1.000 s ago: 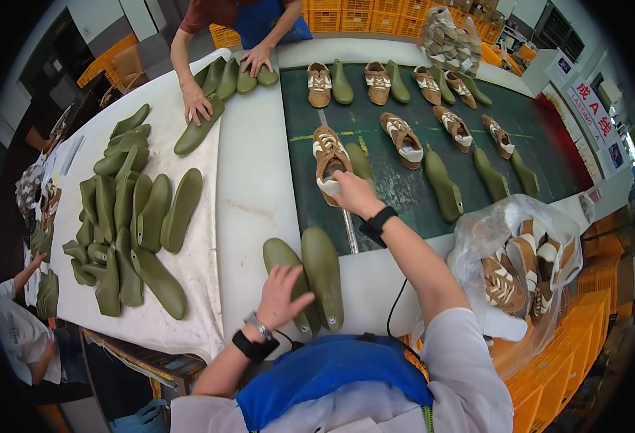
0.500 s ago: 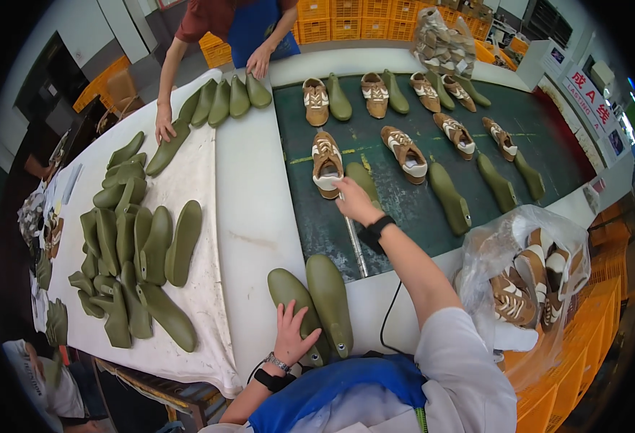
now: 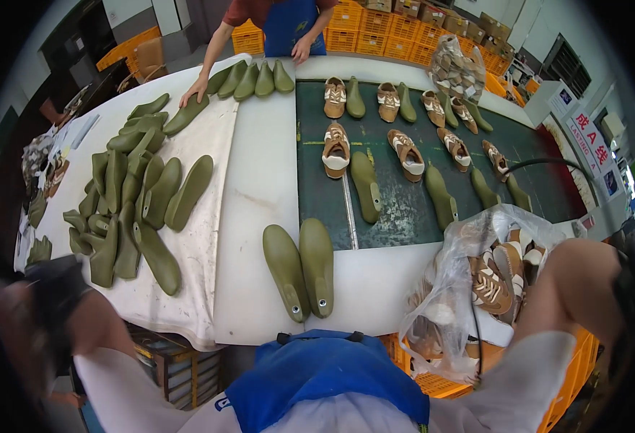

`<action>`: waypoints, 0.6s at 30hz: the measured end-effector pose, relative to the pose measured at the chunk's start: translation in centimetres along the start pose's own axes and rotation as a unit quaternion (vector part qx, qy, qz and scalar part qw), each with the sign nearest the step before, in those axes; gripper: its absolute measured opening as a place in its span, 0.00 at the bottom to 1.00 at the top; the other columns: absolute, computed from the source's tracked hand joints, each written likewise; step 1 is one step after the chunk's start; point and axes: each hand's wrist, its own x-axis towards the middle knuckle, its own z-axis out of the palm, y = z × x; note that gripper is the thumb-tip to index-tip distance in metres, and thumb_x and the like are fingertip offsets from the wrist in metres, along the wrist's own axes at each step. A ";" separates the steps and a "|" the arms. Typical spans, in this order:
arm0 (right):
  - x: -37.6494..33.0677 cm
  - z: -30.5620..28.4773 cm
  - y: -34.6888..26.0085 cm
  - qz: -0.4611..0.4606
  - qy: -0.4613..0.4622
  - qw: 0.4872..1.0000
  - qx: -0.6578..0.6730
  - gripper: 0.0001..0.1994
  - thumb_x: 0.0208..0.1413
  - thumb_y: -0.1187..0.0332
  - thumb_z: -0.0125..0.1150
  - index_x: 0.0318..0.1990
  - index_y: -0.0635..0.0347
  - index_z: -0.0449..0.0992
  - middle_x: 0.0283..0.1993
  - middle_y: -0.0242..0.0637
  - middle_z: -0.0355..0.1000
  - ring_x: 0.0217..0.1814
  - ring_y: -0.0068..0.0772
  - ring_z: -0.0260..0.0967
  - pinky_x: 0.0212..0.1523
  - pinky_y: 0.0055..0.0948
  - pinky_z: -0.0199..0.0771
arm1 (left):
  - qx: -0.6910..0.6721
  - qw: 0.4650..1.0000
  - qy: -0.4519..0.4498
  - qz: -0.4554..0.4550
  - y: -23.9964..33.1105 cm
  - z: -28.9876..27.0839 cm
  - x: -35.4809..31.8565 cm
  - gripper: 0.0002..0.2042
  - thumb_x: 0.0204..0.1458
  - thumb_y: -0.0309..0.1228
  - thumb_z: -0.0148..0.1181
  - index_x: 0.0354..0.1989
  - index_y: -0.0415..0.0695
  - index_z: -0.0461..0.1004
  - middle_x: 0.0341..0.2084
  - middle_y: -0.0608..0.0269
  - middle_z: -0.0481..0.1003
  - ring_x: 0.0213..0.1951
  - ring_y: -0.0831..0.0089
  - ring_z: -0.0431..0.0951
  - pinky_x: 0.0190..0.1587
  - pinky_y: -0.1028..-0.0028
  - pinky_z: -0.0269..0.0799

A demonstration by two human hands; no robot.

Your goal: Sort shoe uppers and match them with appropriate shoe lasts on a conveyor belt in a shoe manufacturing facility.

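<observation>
My left hand [image 3: 13, 310] is raised at the far left rim, smeared and dark, past a black wristband [image 3: 56, 292]; its fingers do not show. My right forearm [image 3: 576, 285] rises at the right edge, and its hand is lost in the dark rim. In front of my blue apron, two green shoe lasts [image 3: 286, 267] lie side by side on the white tabletop [image 3: 249, 289], heels toward me. Brown-and-white sneakers [image 3: 336, 151] stand in two rows on the dark green belt [image 3: 404, 209], most beside a green last [image 3: 364, 184].
Many loose lasts [image 3: 162, 191] lie piled on the white cloth at left. Across the table, a co-worker's hand [image 3: 193, 92] touches a last. A clear bag of sneakers [image 3: 491, 289] stands at right, by an orange crate [image 3: 570, 382]. A black cable [image 3: 476, 328] hangs before the bag.
My right hand has left the heel of the nearest left sneaker, and my left hand has left the two lasts. Both arms have swung up and outward. The view has shifted.
</observation>
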 end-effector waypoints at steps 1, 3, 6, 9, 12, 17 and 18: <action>0.5 -0.4 -0.5 -0.004 -0.002 1.000 0.009 0.09 0.52 0.68 0.50 0.37 0.60 0.73 0.30 0.33 0.70 0.30 0.26 0.64 0.31 0.23 0.64 | 0.001 1.000 0.010 0.004 1.4 -0.6 0.9 0.29 0.47 0.30 0.60 0.59 0.40 0.61 0.59 0.51 0.60 0.60 0.58 0.59 0.61 0.63 0.54; 1.7 -1.6 -2.1 -0.028 -0.010 1.000 -0.003 0.09 0.52 0.68 0.50 0.37 0.59 0.73 0.32 0.32 0.69 0.32 0.26 0.63 0.32 0.24 0.63 | -0.031 0.999 0.031 0.016 -1.6 -1.3 -1.7 0.28 0.47 0.30 0.60 0.58 0.40 0.61 0.59 0.51 0.60 0.60 0.58 0.60 0.61 0.63 0.54; 0.9 -3.7 -2.4 -0.031 -0.025 0.999 0.017 0.09 0.52 0.67 0.49 0.38 0.57 0.72 0.33 0.31 0.69 0.33 0.26 0.62 0.34 0.24 0.62 | -0.031 0.998 0.046 0.025 -0.4 -3.1 -2.5 0.28 0.46 0.31 0.60 0.58 0.40 0.61 0.58 0.51 0.61 0.59 0.58 0.60 0.60 0.63 0.55; 1.4 -5.6 -3.6 -0.055 -0.026 0.998 0.013 0.10 0.53 0.66 0.48 0.40 0.56 0.72 0.35 0.30 0.68 0.35 0.26 0.61 0.36 0.25 0.60 | -0.057 0.994 0.077 0.051 0.4 -3.7 -2.3 0.28 0.46 0.32 0.60 0.58 0.41 0.62 0.58 0.51 0.61 0.59 0.58 0.61 0.60 0.63 0.55; 1.4 -6.3 -4.0 -0.077 -0.013 0.997 0.022 0.10 0.53 0.65 0.47 0.41 0.54 0.71 0.37 0.29 0.67 0.37 0.25 0.60 0.38 0.26 0.59 | -0.066 0.987 0.115 0.086 0.7 -4.1 -1.7 0.28 0.46 0.33 0.61 0.57 0.41 0.62 0.58 0.51 0.61 0.59 0.58 0.61 0.59 0.62 0.55; 0.8 -8.3 -5.2 -0.090 -0.018 0.995 0.028 0.11 0.54 0.63 0.46 0.42 0.51 0.70 0.40 0.28 0.65 0.40 0.25 0.58 0.41 0.27 0.56 | -0.087 0.977 0.144 0.128 1.5 -5.7 -1.6 0.28 0.46 0.34 0.61 0.57 0.42 0.63 0.57 0.52 0.62 0.58 0.58 0.62 0.59 0.62 0.56; 0.7 -8.4 -5.4 -0.097 -0.015 0.995 0.029 0.11 0.54 0.63 0.46 0.43 0.51 0.70 0.40 0.27 0.65 0.41 0.25 0.58 0.42 0.27 0.56 | -0.091 0.974 0.154 0.140 1.5 -5.7 -1.4 0.28 0.46 0.35 0.61 0.57 0.42 0.63 0.57 0.52 0.62 0.58 0.58 0.62 0.59 0.62 0.56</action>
